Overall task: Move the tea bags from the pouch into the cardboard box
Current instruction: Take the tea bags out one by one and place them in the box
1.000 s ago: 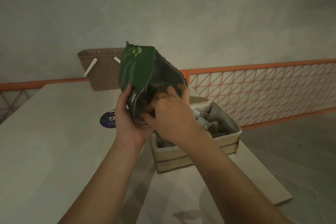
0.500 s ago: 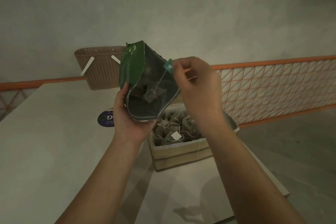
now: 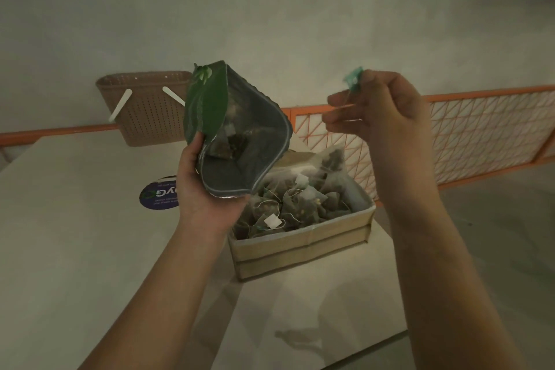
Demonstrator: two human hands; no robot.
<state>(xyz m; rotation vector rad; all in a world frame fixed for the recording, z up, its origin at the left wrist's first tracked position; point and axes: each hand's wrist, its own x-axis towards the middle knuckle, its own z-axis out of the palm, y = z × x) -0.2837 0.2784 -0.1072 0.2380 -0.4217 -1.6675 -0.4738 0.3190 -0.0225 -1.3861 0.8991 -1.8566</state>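
Note:
My left hand grips the green pouch by its lower edge, its mouth open toward me. One tea bag shows inside the silver lining. My right hand is raised to the right of the pouch and pinches a teal paper tag. From the tag a string runs down to a hanging tea bag above the far side of the cardboard box. Several tea bags lie piled in the box.
The box stands near the right end of a pale table. A brown perforated basket sits at the table's back edge. A round blue sticker lies left of the box. An orange mesh railing runs behind, on the right.
My right hand came out of the pouch with a tea bag by its tag and swung right and up, over the box. The pouch stayed in my left hand.

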